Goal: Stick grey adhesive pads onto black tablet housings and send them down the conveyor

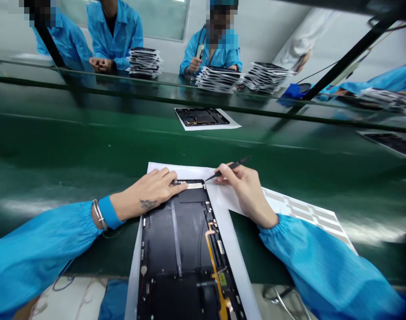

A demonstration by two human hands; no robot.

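A black tablet housing with an orange flex cable along its right side lies on a white paper sheet in front of me. My left hand rests across the housing's top left edge, fingers stretched out. Its index fingertip touches a pale strip along the top edge. Black tweezers are pinched in my right hand, their tip at the housing's top right corner. Right of the housing, partly behind my right forearm, lies a white sheet with grey rectangular pieces.
Ahead, another open tablet housing lies on paper on the green surface. Across a dark rail, several co-workers in blue sit near stacks of paper-interleaved panels. A slanted black post stands at the right.
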